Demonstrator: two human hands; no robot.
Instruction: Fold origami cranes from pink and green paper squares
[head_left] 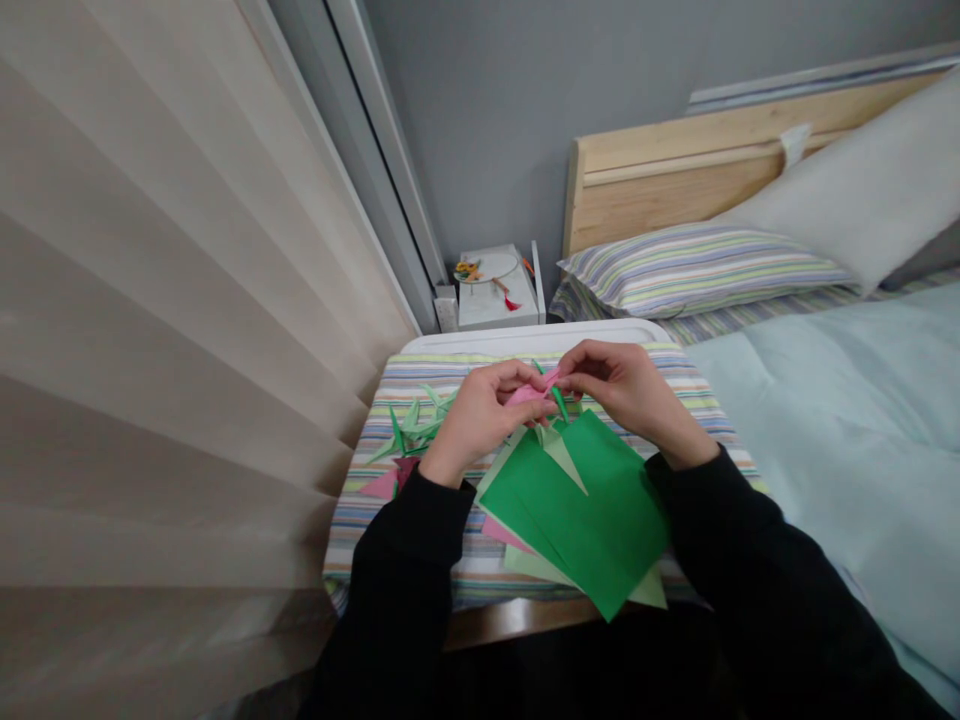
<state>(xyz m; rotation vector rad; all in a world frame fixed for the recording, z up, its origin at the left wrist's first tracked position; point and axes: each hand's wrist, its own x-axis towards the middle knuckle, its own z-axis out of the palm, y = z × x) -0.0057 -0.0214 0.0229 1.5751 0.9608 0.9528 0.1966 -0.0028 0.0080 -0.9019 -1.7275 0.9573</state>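
My left hand [491, 408] is closed on a folded piece of pink origami paper [529, 394]. The fingertips of my right hand [616, 385] pinch the right end of the same pink paper. Just below both hands lies a stack of square sheets, with a dark green sheet [581, 510] on top. A pale green folded strip [561, 458] rests on that sheet under my fingers. Dark green folded paper [560, 404] shows between my hands. To the left of my left hand are several green folded paper pieces [412, 425], and a pink folded piece [380, 486] sits nearer me.
A striped cloth [469, 570] covers the small table. On the left hangs a pleated curtain [187, 350]. The bed with a pale blue cover [817, 400] stands to the right. Beyond the table, a white cabinet [487, 312] carries a round fan [495, 266].
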